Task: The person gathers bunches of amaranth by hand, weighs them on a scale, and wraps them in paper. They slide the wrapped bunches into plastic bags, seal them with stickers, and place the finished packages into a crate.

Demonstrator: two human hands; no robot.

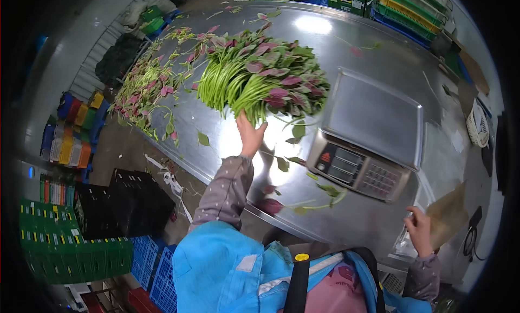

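Observation:
A large heap of leafy greens with green stems and purple-red leaves [265,74] lies on the metal table [379,226]. At the heap's near edge my left hand [251,133] touches the stem ends, thumb apart from the fingers; part of the fingers is hidden by stems. To the right of the heap sits a weighing scale [374,118] with a flat steel plate, its display and keypad towards me. My right hand [419,231] is raised near the table's front edge, below the scale, its fingers curled; whatever they may hold is too small to tell. Beside it is a brown sheet [448,215].
Loose leaves and stems [146,93] are strewn over the table's left end. Stacked crates [409,12] stand at the back right, and a white basket [478,126] is at the right. Black crates [127,204] and green crates [70,242] stand on the floor at left.

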